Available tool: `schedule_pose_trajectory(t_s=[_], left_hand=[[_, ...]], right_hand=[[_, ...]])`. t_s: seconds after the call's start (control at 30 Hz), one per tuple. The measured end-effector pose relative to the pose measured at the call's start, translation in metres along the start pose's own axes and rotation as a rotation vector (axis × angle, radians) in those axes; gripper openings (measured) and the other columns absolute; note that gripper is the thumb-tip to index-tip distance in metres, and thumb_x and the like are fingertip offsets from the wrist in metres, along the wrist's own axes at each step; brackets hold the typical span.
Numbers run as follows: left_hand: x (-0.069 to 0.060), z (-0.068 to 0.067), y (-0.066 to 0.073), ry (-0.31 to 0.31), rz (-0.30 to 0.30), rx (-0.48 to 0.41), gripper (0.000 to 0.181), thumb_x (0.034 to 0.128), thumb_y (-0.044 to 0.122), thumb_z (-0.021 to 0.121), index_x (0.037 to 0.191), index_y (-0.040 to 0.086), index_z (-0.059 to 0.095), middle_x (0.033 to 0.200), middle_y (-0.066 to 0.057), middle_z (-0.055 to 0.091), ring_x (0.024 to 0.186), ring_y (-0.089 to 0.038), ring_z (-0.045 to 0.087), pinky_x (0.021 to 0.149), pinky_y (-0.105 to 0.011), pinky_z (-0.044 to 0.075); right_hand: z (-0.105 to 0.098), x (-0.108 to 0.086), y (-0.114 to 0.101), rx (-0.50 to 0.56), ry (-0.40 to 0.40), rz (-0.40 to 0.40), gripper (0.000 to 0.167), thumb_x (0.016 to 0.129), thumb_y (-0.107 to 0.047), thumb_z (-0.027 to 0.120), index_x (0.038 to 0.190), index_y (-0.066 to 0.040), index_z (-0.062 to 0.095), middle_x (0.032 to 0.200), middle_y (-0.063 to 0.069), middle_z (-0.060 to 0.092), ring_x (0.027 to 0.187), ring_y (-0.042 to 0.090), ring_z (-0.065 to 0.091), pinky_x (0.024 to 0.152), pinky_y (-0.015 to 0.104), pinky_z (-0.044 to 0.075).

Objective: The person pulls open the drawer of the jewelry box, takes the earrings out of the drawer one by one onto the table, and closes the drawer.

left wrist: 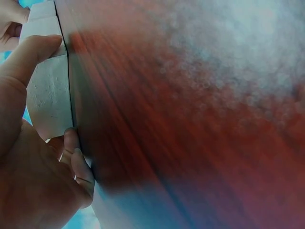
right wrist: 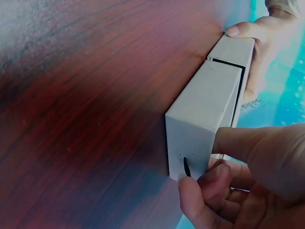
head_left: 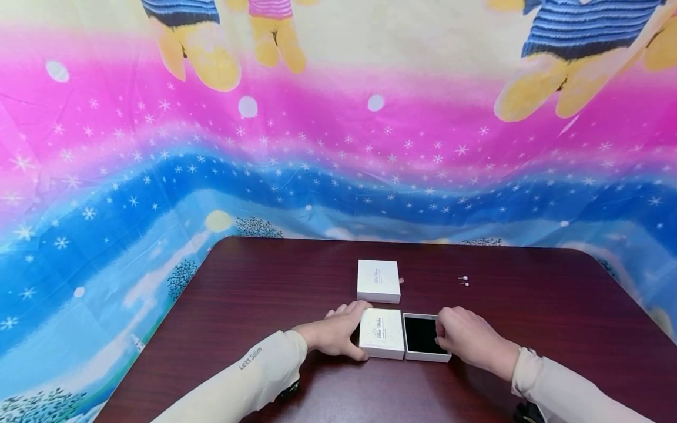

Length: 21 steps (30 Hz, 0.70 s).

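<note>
My left hand [head_left: 338, 332] grips the white box sleeve [head_left: 381, 333] with printed lettering, thumb at its front edge and fingers at its far left side. Directly right of the sleeve sits the white drawer [head_left: 427, 356], its floor lined with a black pad [head_left: 421, 335]. My right hand [head_left: 473, 338] holds the drawer's right wall, the thumb over the rim and the other fingers curled outside. In the right wrist view a short black ribbon pull [right wrist: 187, 167] comes out of that wall, close to a fingertip. The left wrist view shows the left thumb [left wrist: 45, 47] on the sleeve.
Behind the sleeve stands a second white lettered box [head_left: 378, 281] with a small ribbon tab [head_left: 401, 280] on its right. Two pearl-tipped earrings [head_left: 463, 278] lie to the far right on the dark wooden table [head_left: 296, 276]. A colourful printed cloth [head_left: 317, 147] hangs behind.
</note>
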State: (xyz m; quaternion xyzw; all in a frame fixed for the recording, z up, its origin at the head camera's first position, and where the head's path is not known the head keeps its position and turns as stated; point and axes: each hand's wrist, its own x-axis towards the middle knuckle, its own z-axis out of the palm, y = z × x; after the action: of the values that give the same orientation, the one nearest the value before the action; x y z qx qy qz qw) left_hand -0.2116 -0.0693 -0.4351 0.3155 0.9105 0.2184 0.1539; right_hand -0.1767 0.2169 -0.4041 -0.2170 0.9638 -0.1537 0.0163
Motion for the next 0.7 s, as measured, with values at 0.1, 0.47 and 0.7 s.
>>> schedule_pose_trajectory(t_s=[0.1,0.47,0.7], left_hand=[[-0.0002,-0.0002,0.0004,0.000,0.000,0.000,0.086,0.0745,0.035,0.086,0.142,0.019,0.035,0.133,0.002,0.051,0.110,-0.013,0.043,0.087,-0.026,0.031],[-0.0012,-0.0017,0.0012,-0.002,0.002,-0.004,0.085,0.0746,0.035,0.086,0.141,0.019,0.035,0.131,0.003,0.051,0.110,-0.013,0.043,0.086,-0.026,0.031],[-0.0013,-0.0014,0.0012,0.000,0.006,-0.006,0.085,0.0737,0.034,0.086,0.140,0.020,0.036,0.129,0.003,0.051,0.109,-0.012,0.043,0.086,-0.026,0.031]], right_hand=[[0.0008,0.0004,-0.0017,-0.004,0.003,0.044,0.038,0.078,-0.001,0.072,0.053,-0.021,0.052,0.048,-0.012,0.038,0.045,0.003,0.032,0.045,0.022,0.029],[0.0069,-0.0007,-0.0042,-0.033,0.045,0.078,0.044,0.074,0.002,0.063,0.052,-0.022,0.033,0.050,-0.013,0.019,0.049,0.005,0.018,0.047,0.022,0.017],[0.0080,-0.0021,-0.0027,-0.019,0.044,0.082,0.038,0.074,0.002,0.062,0.055,-0.020,0.036,0.053,-0.011,0.022,0.051,0.006,0.019,0.049,0.023,0.019]])
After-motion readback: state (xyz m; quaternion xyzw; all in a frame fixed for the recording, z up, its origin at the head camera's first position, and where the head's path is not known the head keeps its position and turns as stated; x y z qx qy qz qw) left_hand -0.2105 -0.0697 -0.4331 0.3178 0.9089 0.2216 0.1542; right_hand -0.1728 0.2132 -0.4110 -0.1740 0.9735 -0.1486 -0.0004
